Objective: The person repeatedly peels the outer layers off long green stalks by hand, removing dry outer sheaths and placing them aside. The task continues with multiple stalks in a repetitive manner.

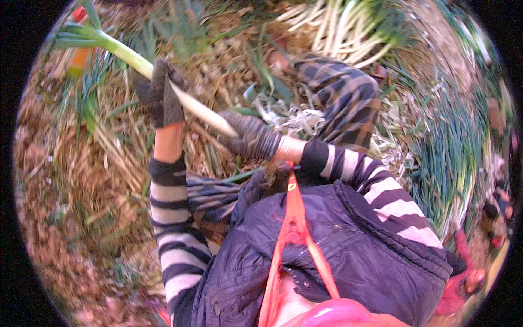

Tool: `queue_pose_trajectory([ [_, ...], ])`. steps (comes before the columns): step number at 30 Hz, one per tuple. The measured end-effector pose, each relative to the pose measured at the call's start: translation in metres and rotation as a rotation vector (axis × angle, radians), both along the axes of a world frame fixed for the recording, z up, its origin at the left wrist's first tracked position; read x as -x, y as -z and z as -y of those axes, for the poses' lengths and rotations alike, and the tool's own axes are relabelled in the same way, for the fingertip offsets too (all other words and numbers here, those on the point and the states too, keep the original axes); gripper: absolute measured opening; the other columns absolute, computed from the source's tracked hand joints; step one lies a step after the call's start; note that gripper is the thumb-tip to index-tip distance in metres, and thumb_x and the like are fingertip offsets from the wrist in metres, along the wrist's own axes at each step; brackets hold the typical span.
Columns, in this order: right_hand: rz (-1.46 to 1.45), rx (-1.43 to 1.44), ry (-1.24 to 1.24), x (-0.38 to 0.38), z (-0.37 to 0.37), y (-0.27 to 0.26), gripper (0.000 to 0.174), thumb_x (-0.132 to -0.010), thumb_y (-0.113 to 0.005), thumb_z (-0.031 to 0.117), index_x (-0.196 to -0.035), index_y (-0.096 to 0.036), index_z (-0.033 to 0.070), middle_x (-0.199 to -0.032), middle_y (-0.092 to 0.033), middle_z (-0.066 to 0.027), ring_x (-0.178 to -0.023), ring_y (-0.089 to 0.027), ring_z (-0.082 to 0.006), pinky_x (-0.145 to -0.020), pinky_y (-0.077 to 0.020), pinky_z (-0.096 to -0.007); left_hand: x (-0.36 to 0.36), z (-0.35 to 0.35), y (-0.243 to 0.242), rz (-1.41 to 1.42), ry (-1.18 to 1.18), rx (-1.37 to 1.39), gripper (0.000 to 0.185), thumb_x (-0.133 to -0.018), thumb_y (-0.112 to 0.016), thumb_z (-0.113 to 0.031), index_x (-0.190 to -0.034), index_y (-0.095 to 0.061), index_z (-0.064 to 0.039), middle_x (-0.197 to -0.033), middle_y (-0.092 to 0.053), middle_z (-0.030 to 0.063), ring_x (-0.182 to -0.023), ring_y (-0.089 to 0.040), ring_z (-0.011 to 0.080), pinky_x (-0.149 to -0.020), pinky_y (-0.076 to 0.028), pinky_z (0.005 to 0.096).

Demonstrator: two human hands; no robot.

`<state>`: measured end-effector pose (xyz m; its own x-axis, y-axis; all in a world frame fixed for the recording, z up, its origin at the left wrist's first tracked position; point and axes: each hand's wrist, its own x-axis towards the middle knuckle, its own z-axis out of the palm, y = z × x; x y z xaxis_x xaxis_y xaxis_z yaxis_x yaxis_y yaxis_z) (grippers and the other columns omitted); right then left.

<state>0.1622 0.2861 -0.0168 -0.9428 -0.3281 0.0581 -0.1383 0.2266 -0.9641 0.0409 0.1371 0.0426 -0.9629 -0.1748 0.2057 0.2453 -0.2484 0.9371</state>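
My left hand (161,94), in a dark knitted glove, is closed around the shaft of a long green onion (200,112). The stalk slants across the view, its green leaves at the upper left and its pale root end at the lower right. Against that pale end is my right hand (251,137), also gloved; blur hides whether its fingers grip the stalk. White peeled skins (300,118) lie in a heap just beyond the right hand. Below my left hand, several onions with dry outer leaves (118,151) rest on the ground.
A pile of cleaned white onion stalks (331,32) lies at the far side, past my bent knee (347,86). Along the right runs a long row of green onions (443,159). Another person in red (461,282) is at the lower right. Dry straw litter (81,204) covers the ground.
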Motion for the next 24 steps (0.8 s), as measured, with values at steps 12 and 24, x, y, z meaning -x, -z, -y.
queue_pose_trajectory([
  [12, 0.065, 0.268, 0.773, 0.117, -0.209, 0.012, 0.043, -0.084, -0.069, 0.031, -0.114, -0.051, 0.006, -0.076, -0.063, -0.0056, -0.053, -0.060, -0.0149, -0.047, -0.0511, -0.0271, -0.004, -0.035, 0.106, 0.098, 0.422, 0.571, 0.029, -0.090, -0.060, -0.005, -0.118, -0.057, -0.002, -0.107, -0.062, 0.0030, -0.094, -0.058, 0.0118, -0.085, -0.047, 0.0247],
  [24, 0.121, -0.040, 0.310, 0.045, -0.153, 0.135, 0.036, -0.081, -0.067, 0.016, -0.115, -0.058, 0.005, -0.100, -0.066, -0.0109, -0.093, -0.063, -0.0185, -0.085, -0.0493, -0.0310, -0.037, 0.065, 0.301, 0.800, -0.050, 1.273, 0.076, -0.070, -0.072, -0.047, -0.127, -0.051, 0.000, -0.120, -0.056, 0.0271, -0.113, -0.055, 0.0363, -0.094, -0.044, 0.0415],
])
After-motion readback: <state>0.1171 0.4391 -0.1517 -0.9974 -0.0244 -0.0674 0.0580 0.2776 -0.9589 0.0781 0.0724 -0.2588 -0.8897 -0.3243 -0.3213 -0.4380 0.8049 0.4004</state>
